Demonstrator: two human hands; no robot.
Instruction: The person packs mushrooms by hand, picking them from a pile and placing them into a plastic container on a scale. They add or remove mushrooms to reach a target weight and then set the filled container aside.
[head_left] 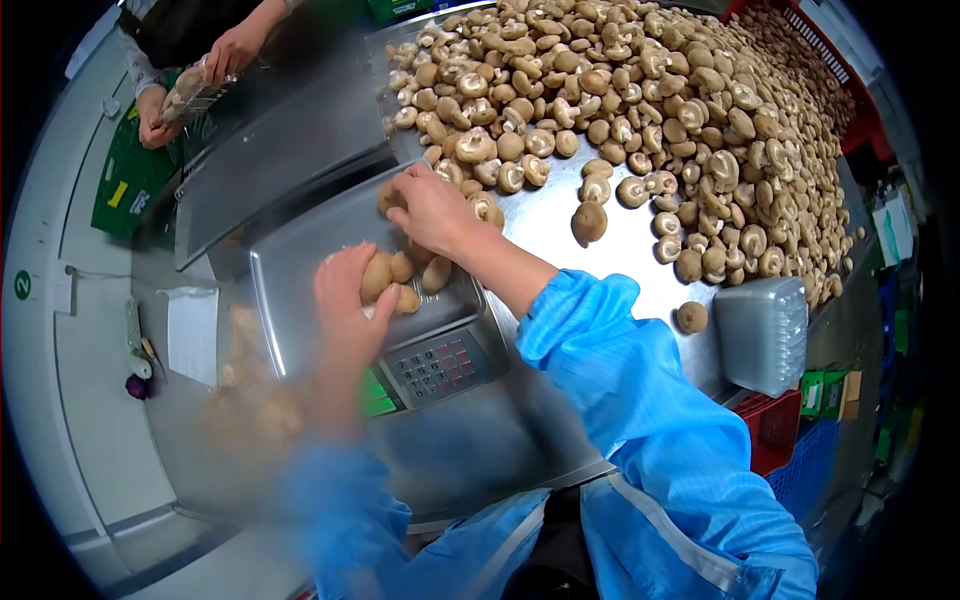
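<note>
A digital scale with a metal pan (290,290) and a keypad (435,370) stands in front of me. Several brown-capped mushrooms (377,275) sit on the pan, and my left hand (345,300) curls around them from the left. At the pan's far edge, my right hand (437,212) has its fingers bent around a mushroom (387,197), mostly covered by the fingers. More mushrooms lie just under and beside that hand. The left forearm and sleeve are blurred.
A big heap of mushrooms (690,130) covers the metal table (540,240). Stacked clear plastic trays (762,335) stand at the right, near a single mushroom (691,317). Across, another person's hands (228,55) hold a pack above a green crate (125,185).
</note>
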